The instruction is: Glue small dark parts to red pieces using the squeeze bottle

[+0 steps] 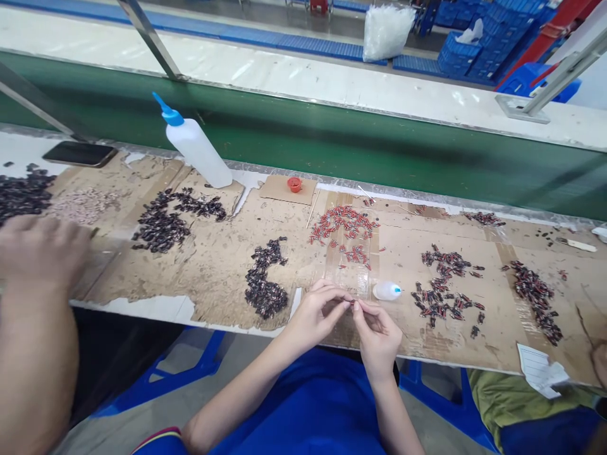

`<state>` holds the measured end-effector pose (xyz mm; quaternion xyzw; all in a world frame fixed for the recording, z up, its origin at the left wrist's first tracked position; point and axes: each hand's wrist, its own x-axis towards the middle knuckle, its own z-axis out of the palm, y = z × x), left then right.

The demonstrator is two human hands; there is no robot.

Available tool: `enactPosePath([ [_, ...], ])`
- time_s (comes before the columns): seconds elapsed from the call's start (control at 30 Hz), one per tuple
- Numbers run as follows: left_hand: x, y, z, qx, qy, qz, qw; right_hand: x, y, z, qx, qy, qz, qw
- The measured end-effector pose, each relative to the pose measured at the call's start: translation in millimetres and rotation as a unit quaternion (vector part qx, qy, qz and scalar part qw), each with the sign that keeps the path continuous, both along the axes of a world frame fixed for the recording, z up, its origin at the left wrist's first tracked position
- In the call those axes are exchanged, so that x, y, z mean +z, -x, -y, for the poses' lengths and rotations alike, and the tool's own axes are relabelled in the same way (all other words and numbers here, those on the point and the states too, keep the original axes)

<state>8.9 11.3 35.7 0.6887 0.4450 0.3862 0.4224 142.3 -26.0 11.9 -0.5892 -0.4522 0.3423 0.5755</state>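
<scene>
My left hand [315, 313] and my right hand [377, 332] meet at the near edge of the cardboard-covered bench [218, 265]. Both pinch one tiny part [353, 305] between their fingertips; it is too small to name. A small white dropper bottle with a blue tip [386, 291] lies just right of my hands. A heap of dark small parts [263, 284] lies to the left of my left hand. Red small parts [344, 224] are scattered beyond my hands.
A large white squeeze bottle with a blue nozzle [196, 148] leans at the back. A small red cap [294, 184] sits on cardboard. More dark heaps [165, 221] [443, 291] [535, 297] lie around. Another person's hand [40, 253] rests at left. A green conveyor belt [332, 139] runs behind.
</scene>
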Motion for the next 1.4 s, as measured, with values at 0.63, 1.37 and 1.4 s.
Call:
enactPosePath([
  [0.63, -8.4, 15.6, -13.5, 0.079, -0.040, -0.073, 0.993, -13.1, -58.0, 8.8, -0.318, -0.072, 0.148, 0.934],
  [1.37, -11.0, 23.0, -46.7, 0.013, -0.091, -0.172, 0.981, -6.1, -55.1, -34.0, -0.031, -0.005, 0.142, 0.989],
  [1.4, -15.2, 13.7, -40.8, -0.011, -0.105, -0.172, 0.979, -6.5, -54.1, -31.9, -0.045, -0.005, 0.091, 0.995],
])
